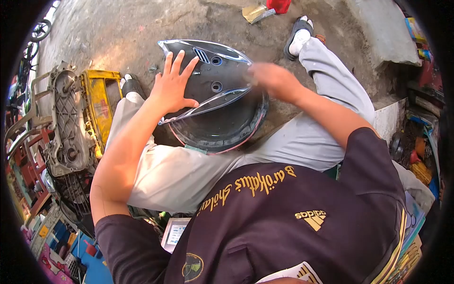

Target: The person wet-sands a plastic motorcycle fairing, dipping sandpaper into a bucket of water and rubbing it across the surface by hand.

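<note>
A black plastic motorcycle panel [203,78] with shiny edges, two round holes and a slotted vent lies across a round black basin [231,137] between my legs. My left hand [172,85] rests flat on the panel's left part, fingers spread, with the thumb near its lower edge. At the panel's narrow right end is my right hand [274,80], curled and blurred by motion. Its fingertips touch or nearly touch that tip. Whatever is in those fingers, if anything, I cannot make out.
To the left stand a metal engine casing [68,118] and a yellow plastic crate-like piece [99,104]. A concrete block [385,33] and mixed clutter are at the right. Wrappers [257,13] lie on the ground ahead. A small box [175,234] sits beside my left thigh.
</note>
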`<state>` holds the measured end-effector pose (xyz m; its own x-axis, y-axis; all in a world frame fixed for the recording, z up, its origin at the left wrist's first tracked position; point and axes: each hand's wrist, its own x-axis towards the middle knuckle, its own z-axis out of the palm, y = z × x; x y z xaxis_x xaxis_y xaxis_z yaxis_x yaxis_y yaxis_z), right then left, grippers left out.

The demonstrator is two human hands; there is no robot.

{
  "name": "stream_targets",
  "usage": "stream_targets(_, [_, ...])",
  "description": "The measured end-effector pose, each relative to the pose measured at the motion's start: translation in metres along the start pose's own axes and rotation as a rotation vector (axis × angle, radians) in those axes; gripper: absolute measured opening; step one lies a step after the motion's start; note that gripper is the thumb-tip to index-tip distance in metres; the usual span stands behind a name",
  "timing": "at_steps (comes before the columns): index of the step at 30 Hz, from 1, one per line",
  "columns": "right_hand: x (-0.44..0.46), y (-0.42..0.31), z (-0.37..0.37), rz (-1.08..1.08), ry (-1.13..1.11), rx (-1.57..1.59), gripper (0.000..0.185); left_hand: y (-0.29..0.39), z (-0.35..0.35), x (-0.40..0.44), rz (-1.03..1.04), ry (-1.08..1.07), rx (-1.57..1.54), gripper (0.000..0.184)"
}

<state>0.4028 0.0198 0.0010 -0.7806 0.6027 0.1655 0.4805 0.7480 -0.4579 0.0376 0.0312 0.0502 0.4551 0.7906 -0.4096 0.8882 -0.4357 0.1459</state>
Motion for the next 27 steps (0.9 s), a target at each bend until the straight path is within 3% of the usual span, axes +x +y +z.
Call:
stream_targets(1, [0.002, 0.007, -0.001, 0.214, -0.006, 0.067, 0.019, 0.0, 0.004, 0.0, -0.002, -0.004, -0.006, 0.136])
stream_targets(2, [-0.007, 0.019, 0.016, 0.057, 0.145, -0.009, 0.021, -0.002, 0.009, 0.001, 0.001, 0.014, -0.006, 0.136])
stream_targets(3, [-0.007, 0.013, 0.015, 0.055, 0.152, -0.013, 0.021, -0.005, 0.008, 0.004, 0.004, 0.036, 0.004, 0.135])
stream_targets(5, [-0.007, -0.008, 0.009, -0.148, 0.054, -0.038, 0.026, -0.003, 0.003, 0.002, -0.003, 0.019, 0.006, 0.135])
stream_targets(9, [-0.004, 0.007, 0.011, 0.017, 0.14, -0.007, 0.028, 0.001, 0.005, 0.002, -0.027, 0.003, 0.015, 0.135])
stream_targets(11, [-0.007, -0.009, 0.011, -0.151, 0.062, 0.029, 0.026, 0.003, 0.001, 0.001, -0.033, -0.01, 0.016, 0.136])
stream_targets(16, [0.009, 0.007, 0.007, 0.025, 0.07, -0.014, 0.024, 0.004, 0.002, -0.001, -0.024, -0.003, -0.002, 0.136])
stream_targets(19, [0.012, -0.008, 0.01, 0.014, 0.064, -0.048, 0.026, 0.003, 0.0, 0.0, -0.036, -0.02, 0.012, 0.136])
stream_targets(23, [0.015, 0.008, 0.01, 0.208, 0.056, 0.042, 0.028, 0.005, 0.0, -0.001, -0.036, -0.019, 0.009, 0.136])
stream_targets(24, [0.014, 0.003, 0.015, 0.059, 0.142, -0.003, 0.029, 0.006, -0.002, 0.0, -0.043, -0.035, 0.017, 0.136])
stream_targets(25, [0.016, -0.006, 0.012, 0.058, 0.146, -0.003, 0.029, 0.004, -0.003, 0.001, -0.044, -0.034, 0.021, 0.136])
stream_targets(27, [0.017, -0.022, 0.007, 0.237, 0.015, -0.091, 0.025, 0.004, -0.001, 0.001, -0.05, -0.026, 0.011, 0.136])
